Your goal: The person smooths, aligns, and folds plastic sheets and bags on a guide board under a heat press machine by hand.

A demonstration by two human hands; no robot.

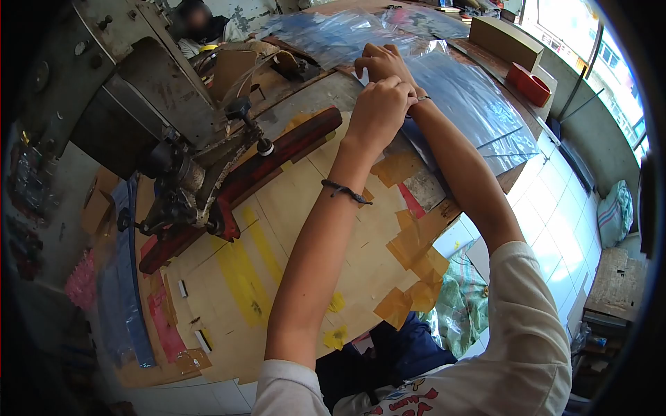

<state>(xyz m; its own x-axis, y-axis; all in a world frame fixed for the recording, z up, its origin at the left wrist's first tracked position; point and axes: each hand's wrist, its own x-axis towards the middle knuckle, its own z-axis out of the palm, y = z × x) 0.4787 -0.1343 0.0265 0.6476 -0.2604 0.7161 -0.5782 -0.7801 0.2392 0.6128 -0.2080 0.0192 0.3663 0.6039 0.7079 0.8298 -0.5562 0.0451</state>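
Observation:
My left hand [386,104] reaches across to my right wrist, with its fingers closed at a thin band [423,98] there. My right hand [388,64] is raised above the far edge of the worktable, its fingers bent and apart, and nothing shows in it. Beneath and beside my right forearm lies a stack of clear plastic sheets [479,118]. To the left of my left forearm stands a machine with a long red bar [277,149] over a tan board [291,201] patched with yellow tape.
More clear plastic sheets [326,35] cover the far table. At the right stand a cardboard box [506,43] and a red tape dispenser [528,84]. The machine's metal body [139,83] fills the left side. Another person [201,28] is at the back.

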